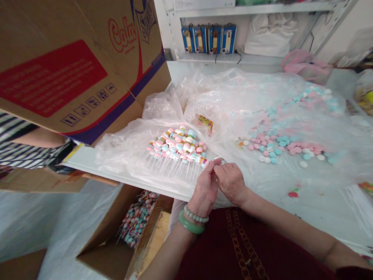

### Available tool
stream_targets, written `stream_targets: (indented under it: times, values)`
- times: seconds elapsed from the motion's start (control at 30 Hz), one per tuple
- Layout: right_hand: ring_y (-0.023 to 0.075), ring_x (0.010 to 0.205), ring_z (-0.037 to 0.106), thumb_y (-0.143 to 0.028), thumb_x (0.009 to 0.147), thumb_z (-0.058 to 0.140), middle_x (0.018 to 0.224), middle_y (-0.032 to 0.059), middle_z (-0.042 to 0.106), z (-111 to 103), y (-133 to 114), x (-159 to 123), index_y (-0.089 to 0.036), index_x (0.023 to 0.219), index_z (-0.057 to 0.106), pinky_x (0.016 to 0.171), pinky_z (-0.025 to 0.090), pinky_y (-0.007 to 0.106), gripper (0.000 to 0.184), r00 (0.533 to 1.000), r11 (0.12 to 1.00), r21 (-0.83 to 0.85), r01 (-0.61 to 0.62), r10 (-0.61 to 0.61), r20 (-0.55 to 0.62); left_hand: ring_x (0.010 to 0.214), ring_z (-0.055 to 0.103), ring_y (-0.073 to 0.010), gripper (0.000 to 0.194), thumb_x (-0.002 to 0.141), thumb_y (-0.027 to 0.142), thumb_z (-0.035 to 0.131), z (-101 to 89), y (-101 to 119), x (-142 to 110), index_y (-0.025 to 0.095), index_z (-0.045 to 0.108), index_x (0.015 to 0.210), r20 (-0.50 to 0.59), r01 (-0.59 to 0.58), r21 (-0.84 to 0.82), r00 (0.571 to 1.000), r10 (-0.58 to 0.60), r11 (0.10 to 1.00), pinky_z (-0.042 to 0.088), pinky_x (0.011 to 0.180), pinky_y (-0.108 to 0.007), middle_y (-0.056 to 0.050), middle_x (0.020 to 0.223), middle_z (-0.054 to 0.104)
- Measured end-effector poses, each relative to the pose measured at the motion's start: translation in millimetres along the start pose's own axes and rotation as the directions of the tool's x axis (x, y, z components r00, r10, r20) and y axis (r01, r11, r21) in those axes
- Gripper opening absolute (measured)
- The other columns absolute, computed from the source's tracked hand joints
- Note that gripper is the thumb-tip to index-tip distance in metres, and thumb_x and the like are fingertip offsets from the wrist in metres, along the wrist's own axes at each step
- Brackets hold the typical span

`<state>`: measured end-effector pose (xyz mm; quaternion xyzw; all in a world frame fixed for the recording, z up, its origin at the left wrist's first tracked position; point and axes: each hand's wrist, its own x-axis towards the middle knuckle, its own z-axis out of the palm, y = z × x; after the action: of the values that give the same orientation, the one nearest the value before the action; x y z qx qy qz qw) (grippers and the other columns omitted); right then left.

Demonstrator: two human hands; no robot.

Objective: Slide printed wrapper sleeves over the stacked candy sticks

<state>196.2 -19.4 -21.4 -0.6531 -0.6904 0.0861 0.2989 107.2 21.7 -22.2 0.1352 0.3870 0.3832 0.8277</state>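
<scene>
My left hand (pixel 205 188) and my right hand (pixel 230 182) meet at the table's front edge, fingers pinched together on a small candy piece (pixel 219 160), seemingly a lollipop. Just left of them lies a pile of pastel lollipops (pixel 177 147) with white sticks on clear plastic. Loose pink, blue and white candy discs (pixel 276 147) are spread to the right under and on plastic sheeting (pixel 250 101). The left wrist wears a green bangle and a bead bracelet.
Another person in a striped sleeve (pixel 17 144) holds a large cardboard box (pixel 75 62) at the upper left. An open carton (pixel 128 233) with finished lollipops stands on the floor below the table edge. A shelf (pixel 210 39) with blue devices is behind.
</scene>
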Motion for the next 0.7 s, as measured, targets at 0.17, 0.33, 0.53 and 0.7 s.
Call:
stream_targets:
  times: [0.17, 0.33, 0.53, 0.7]
  values:
    - [0.0110, 0.047, 0.042, -0.034, 0.081, 0.053, 0.052, -0.0036, 0.048, -8.7, 7.9, 24.1, -0.018, 0.073, 0.058, 0.053, 0.035, 0.027, 0.019, 0.812, 0.390, 0.713, -0.582, 0.247, 0.528, 0.092, 0.061, -0.0201, 0.036, 0.068, 0.038, 0.076, -8.5, 23.3, -8.2, 0.017, 0.070, 0.097, 0.228, -0.108, 0.162, 0.971, 0.069, 0.981, 0.044, 0.088, -0.034, -0.007, 0.095, 0.069]
    - [0.0125, 0.054, 0.049, -0.037, 0.076, 0.058, 0.057, -0.0007, 0.055, -20.3, 7.9, 31.5, -0.018, 0.067, 0.057, 0.055, 0.039, 0.027, 0.021, 0.791, 0.357, 0.708, -0.610, 0.215, 0.573, 0.119, 0.051, -0.0245, 0.018, 0.078, 0.035, 0.067, -17.6, 52.5, -15.4, 0.018, 0.071, 0.079, 0.353, -0.365, 0.545, 0.916, 0.189, 0.754, 0.031, 0.104, -0.036, -0.007, 0.120, 0.064]
    - [0.0149, 0.071, 0.059, -0.030, 0.075, 0.061, 0.082, -0.0003, 0.065, -24.3, -5.6, 44.4, -0.022, 0.099, 0.060, 0.062, 0.046, 0.027, 0.025, 0.924, 0.482, 0.789, -0.381, 0.234, 0.303, 0.051, 0.052, -0.0127, 0.036, 0.082, 0.044, 0.057, -18.5, 54.6, -13.1, 0.015, 0.062, 0.062, 0.347, -0.231, 0.635, 0.938, -0.005, 0.737, 0.040, 0.057, -0.027, -0.002, 0.053, 0.058]
    - [0.0099, 0.057, 0.051, -0.026, 0.065, 0.067, 0.067, -0.0036, 0.060, -8.8, -17.1, 56.8, -0.018, 0.073, 0.056, 0.058, 0.043, 0.025, 0.016, 0.882, 0.121, 0.925, -0.359, 0.369, 0.294, 0.037, 0.039, -0.0083, 0.027, 0.076, 0.041, 0.063, -17.5, 40.8, -12.1, 0.016, 0.062, 0.066, 0.110, -0.233, 0.701, 0.969, 0.221, 0.674, 0.026, 0.041, -0.024, 0.004, 0.046, 0.048]
